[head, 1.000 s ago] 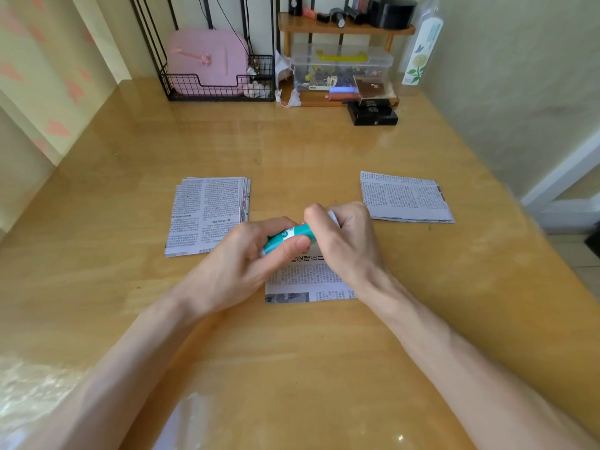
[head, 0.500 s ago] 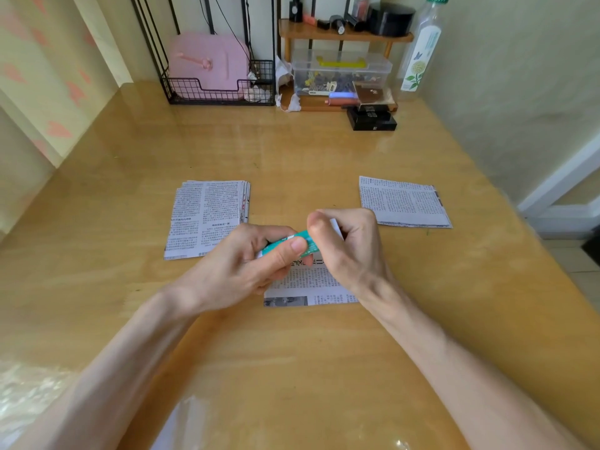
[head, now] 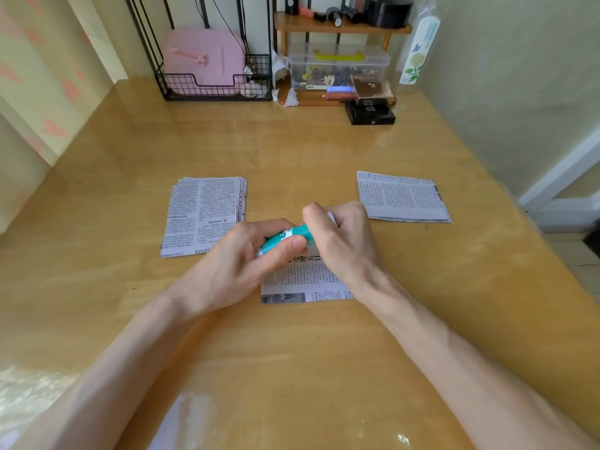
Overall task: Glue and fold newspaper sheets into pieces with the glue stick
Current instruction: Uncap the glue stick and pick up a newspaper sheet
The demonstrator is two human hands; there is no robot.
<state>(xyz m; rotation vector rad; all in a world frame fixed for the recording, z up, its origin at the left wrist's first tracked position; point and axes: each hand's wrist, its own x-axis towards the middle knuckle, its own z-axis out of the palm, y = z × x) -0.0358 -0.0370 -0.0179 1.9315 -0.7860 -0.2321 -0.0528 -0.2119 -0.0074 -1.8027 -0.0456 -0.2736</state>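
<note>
We note the left hand (head: 240, 264) curled round the glue stick (head: 285, 237) and the right hand (head: 344, 241) pinching its far end, above the middle sheet (head: 305, 280). Table (head: 308, 151) shows between that sheet and the stack (head: 203, 216), likewise the folded piece (head: 401, 196). Print illegible.

1. I record a glossy wooden counter (head: 292, 147), set against walls at its far and right edges.
2. Far left of centre: a black wire basket (head: 201, 90) stands on the counter and holds a pink case (head: 204, 56), upright.
3. Beside the basket to the right: a small wooden shelf (head: 302, 25) carrying dark items I cannot identify.
4. Under that shelf: a clear plastic box (head: 337, 69) with a yellow handle, contents mixed.
5. In front of it: a black box (head: 370, 114) on the counter.
6. Far right corner: a bottle (head: 418, 50) with a flower label, upright.
</note>
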